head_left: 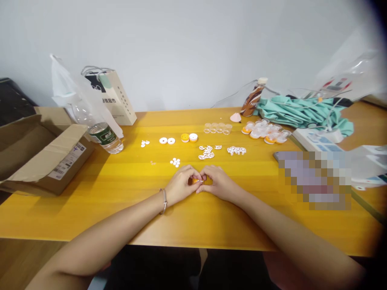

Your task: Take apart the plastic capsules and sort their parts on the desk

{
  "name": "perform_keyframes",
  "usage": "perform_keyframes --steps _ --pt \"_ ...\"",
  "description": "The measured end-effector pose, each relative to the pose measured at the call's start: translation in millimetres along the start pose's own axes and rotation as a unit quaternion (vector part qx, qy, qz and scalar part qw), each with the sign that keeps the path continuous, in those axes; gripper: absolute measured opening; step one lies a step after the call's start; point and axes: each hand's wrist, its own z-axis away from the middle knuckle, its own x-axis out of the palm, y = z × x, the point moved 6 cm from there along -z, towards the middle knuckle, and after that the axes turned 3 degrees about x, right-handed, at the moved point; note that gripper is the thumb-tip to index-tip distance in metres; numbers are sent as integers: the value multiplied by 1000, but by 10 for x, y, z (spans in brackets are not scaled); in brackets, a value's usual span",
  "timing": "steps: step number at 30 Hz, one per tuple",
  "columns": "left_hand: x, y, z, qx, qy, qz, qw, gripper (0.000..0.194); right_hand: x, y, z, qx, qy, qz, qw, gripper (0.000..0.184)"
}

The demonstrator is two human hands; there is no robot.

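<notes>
Over a yellow wooden table (145, 225), our left hand (181, 185) and right hand (219, 183) meet, fingertips pinching a small orange-and-white part (196, 181) between them, near the table's front edge. Beyond our hands lie white discs (175, 162), white openwork pieces (207, 152) and clear cups (214, 128). At left, a cardboard box (33, 161) bears a white shipping label (67, 160) with a blue handwritten mark; its print is too small for us to read. A water bottle (105, 137) has a green label with white characters; a paper bag (116, 96) carries dark Chinese characters. At back right, we make out "NF" on a brown drink bottle (253, 98).
</notes>
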Motion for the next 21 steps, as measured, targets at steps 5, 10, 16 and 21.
perform_keyframes --steps 5,10,16,21 --pt "-26 74 -10 23 6 23 999 5 3 2 6 -6 4 2 1000 33" --pt "-177 99 -11 55 23 22 998 5 -1 3 17 -10 5 -7 1000 32" --pt "-597 -401 -66 -62 46 -14 997 14 -22 0 39 -6 -10 -28 1000 30" --pt "-706 -635 -75 -128 19 -22 991 16 -24 1 52 -11 -10 -28 1000 28"
